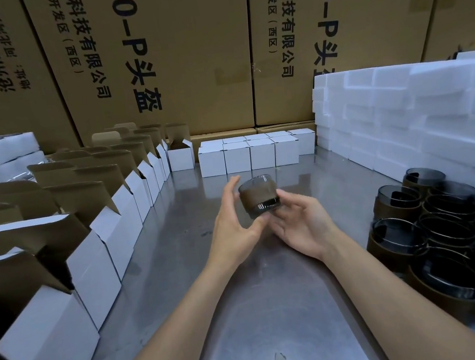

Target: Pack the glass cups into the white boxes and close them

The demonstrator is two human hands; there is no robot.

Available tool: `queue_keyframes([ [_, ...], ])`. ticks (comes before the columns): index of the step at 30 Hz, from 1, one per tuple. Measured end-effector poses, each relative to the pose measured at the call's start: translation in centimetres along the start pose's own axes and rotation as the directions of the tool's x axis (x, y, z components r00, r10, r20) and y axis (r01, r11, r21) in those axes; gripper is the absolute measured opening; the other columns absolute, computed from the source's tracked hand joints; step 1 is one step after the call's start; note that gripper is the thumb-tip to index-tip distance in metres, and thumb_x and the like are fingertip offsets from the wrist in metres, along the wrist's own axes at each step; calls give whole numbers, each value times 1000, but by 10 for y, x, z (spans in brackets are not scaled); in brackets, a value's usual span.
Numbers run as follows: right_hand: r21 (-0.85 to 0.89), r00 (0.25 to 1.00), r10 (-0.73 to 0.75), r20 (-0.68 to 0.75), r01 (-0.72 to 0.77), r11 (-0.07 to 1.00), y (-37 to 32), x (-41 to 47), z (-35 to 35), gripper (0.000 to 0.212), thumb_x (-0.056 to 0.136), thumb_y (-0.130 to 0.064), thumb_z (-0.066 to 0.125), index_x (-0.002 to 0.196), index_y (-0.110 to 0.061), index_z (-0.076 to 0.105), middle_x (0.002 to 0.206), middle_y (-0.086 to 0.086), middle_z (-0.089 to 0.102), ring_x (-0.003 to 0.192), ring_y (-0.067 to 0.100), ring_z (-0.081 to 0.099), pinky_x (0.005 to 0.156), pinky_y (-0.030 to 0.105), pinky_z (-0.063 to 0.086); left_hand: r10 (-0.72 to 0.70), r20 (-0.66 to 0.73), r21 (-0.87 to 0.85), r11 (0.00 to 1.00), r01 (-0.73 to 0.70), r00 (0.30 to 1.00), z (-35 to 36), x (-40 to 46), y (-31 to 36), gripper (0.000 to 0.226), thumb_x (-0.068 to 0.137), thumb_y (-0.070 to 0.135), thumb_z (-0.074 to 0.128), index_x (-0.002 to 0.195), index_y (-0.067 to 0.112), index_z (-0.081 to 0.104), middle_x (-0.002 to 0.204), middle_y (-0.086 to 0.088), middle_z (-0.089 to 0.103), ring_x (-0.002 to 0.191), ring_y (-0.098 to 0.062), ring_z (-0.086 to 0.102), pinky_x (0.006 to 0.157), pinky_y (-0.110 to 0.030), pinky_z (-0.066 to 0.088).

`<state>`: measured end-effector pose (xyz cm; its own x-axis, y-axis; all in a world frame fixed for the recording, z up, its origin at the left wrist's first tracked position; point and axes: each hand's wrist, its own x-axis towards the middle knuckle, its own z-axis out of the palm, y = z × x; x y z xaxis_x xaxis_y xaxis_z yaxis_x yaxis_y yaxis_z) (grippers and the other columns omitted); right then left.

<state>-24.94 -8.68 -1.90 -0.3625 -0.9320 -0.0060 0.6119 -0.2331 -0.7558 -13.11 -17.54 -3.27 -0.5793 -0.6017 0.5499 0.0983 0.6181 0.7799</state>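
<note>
both hands' grip [261, 221] holds glass cup [258, 195] between open boxes [122, 219] and cups [435, 216].

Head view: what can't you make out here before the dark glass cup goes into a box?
- Dark glass cup: left hand and right hand hide its lower side.
- Open white cardboard boxes: raised flaps hide their insides.
- Closed white boxes: contents unseen.
- Stacked dark cups: right edge cuts them off.

Head view: looking forward and down from above the metal table [181, 269], sitting close over both forearms.
Facing: pointing toward the brown cartons [186, 52] standing at the far end.
Framing: bending wide, taking in both table sides.
Shared views: showing only one.
</note>
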Motion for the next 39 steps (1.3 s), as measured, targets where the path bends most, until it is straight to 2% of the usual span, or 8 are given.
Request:
queue_keyframes([
  [8, -133, 996, -59, 60, 66, 989, 1, 0, 0, 49, 75, -12, 61, 124, -12, 62, 113, 8, 64, 96, 18, 62, 90, 25, 46, 89, -6, 76, 993, -88, 996, -1, 0, 3, 68, 77, -1, 70, 134, 27, 45, 148, 5, 40, 136, -6, 37, 111, -18, 30],
  [11, -163, 996, -72, 57, 80, 983, 2, 0, 1, 60, 72, -8, 62, 131, -12, 55, 113, 9, 64, 95, 20, 63, 82, 26, 50, 109, 48, 83, 990, -113, 993, -1, -1, 4, 73, 76, -7, 65, 122, 43, 41, 151, 6, 34, 137, -2, 32, 105, -6, 26],
  [14, -237, 995, -103, 5, 102, 966, 5, 4, 6, 52, 78, 0, 61, 126, -18, 55, 103, 3, 69, 87, 16, 69, 70, 26, 53, 92, 109, 93, 990, -102, 990, 1, -1, 0, 71, 72, -15, 55, 119, 36, 41, 150, 5, 29, 133, 4, 29, 94, 3, 23],
  [19, -366, 982, -182, -57, 149, 919, 15, 12, 12, 48, 80, 14, 54, 116, -18, 54, 104, 8, 62, 84, 14, 68, 71, 24, 52, 42, 148, 102, 993, -58, 988, 6, -1, -6, 59, 74, -4, 60, 114, 29, 33, 136, 5, 24, 120, -1, 35, 87, 3, 29],
  [25, -670, 972, -213, -100, 92, 737, 21, 13, 19, 50, 79, -2, 62, 121, -23, 46, 113, 10, 56, 88, 9, 58, 63, 10, 46, -58, 213, 133, 991, 30, 975, 6, -4, -9, 45, 62, 19, 50, 104, 19, 32, 123, 1, 26, 107, 0, 33, 92, -11, 31],
  [32, -713, 973, -182, -141, 27, 700, 21, 19, 28, 64, 55, -25, 56, 118, -26, 45, 125, 10, 49, 112, 21, 52, 90, 32, 47, -116, -24, -68, 991, 115, 993, 2, 7, -7, 37, 66, -11, 41, 80, 21, 52, 92, 3, 54, 94, -19, 50, 81, -24, 40],
  [35, -699, 965, -216, -147, 53, 713, 22, 23, 27, 42, 69, -25, 62, 110, -25, 51, 115, 3, 55, 99, 11, 53, 78, 23, 41, -169, -146, -196, 971, 139, 975, 0, 10, -8, 44, 67, -24, 36, 78, 12, 59, 82, 2, 62, 82, -8, 56, 74, -16, 42],
  [39, -635, 929, -293, -226, 88, 767, 24, 31, 21, 8, 93, -23, 57, 100, -22, 58, 106, 0, 59, 97, 10, 54, 82, 23, 39, -284, -324, -342, 925, 168, 903, -6, 27, -17, 45, 71, -24, 33, 78, 12, 58, 78, 1, 64, 73, 6, 59, 70, -5, 42],
])
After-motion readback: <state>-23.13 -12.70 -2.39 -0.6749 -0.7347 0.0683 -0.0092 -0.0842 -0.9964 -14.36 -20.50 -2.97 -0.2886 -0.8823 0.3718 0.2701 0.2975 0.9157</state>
